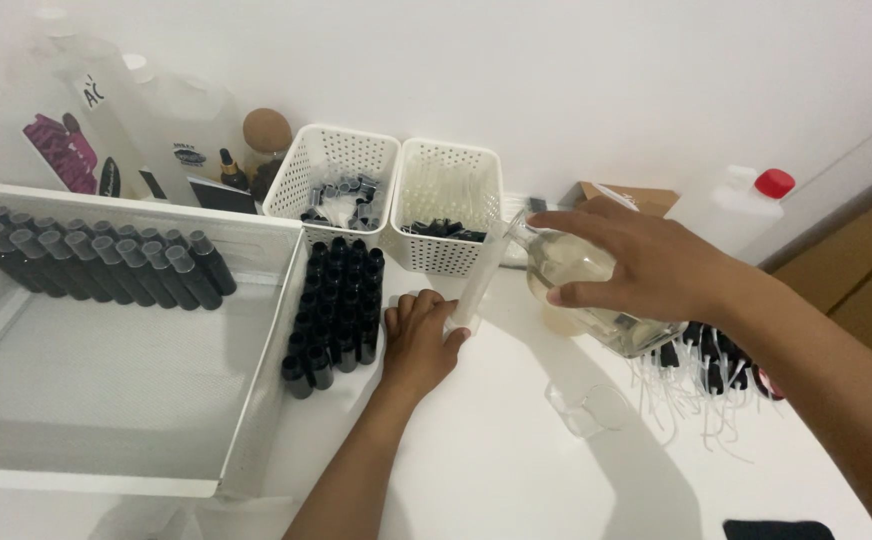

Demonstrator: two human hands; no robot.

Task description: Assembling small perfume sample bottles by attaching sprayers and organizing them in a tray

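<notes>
A plain white wall (576,80) backs the white table (496,470).

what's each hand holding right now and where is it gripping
The right hand grips a tilted clear glass bottle around its upper body. The left hand holds a slim clear tube at its lower end.

left hand (418,340): bare, no ring or glove seen, fingers curled | right hand (646,268): bare, nothing worn at the wrist | both forearms: uncovered, no sleeve, watch or band seen, cut off by the lower frame edge
</notes>
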